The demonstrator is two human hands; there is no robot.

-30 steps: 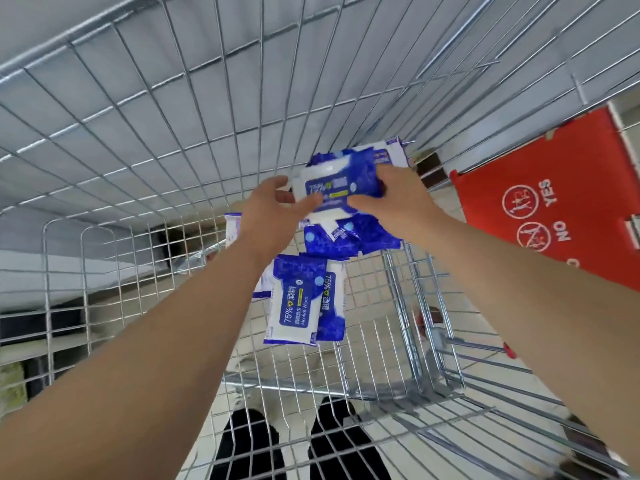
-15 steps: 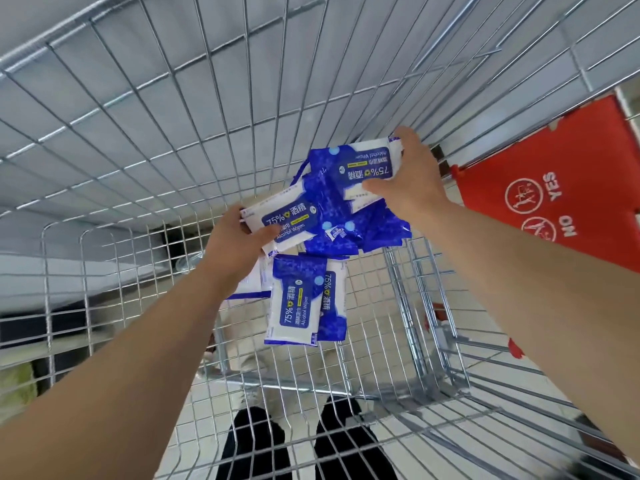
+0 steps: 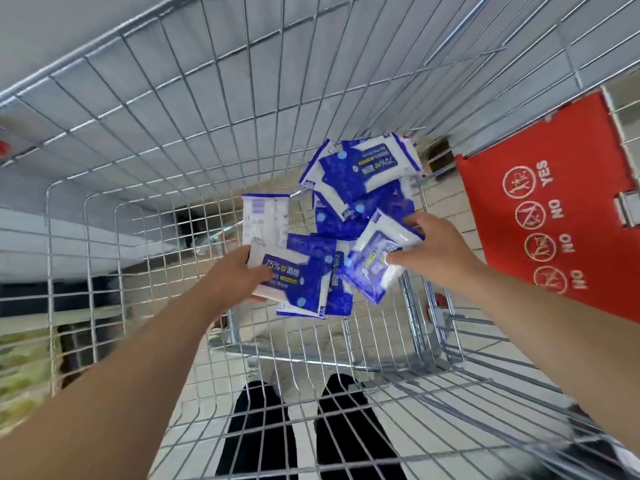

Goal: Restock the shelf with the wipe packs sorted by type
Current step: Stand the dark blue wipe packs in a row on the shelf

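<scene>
View from the head camera, down into a wire shopping cart [image 3: 138, 140]. The wipe packs lie on the cart's floor grid, toward its far right corner, where a loose pile of packs [image 3: 367, 168] overlaps at mixed angles. All the printed faces that can be read are blue and white with a "75%" mark, so the visible stock looks like one type.

The left hand [image 3: 232, 275] grips the near pack [image 3: 294, 278] at its left edge: the thumb is pressed on the printed face and the fingers are out of sight beneath. This grip probably keeps the label facing up for reading. A pale pack [image 3: 265, 220], turned back side up, lies just beyond this hand and touches it. Whether the hand holds it as well cannot be told.

The right hand [image 3: 433, 247] pinches a tilted pack [image 3: 374, 258] — thumb on the face, fingers curled over the far edge — raised off its neighbours at one end. The pack is blurred, so its print is unclear. Taking one pack in each hand suits gathering several for a single trip.

A red flap [image 3: 554, 202] with YES and NO pictograms hangs on the cart's right side. Dark shoes [image 3: 263, 427] show through the floor grid. The shelf to be filled cannot be identified, so the step is judged to be collection — an early stage.
</scene>
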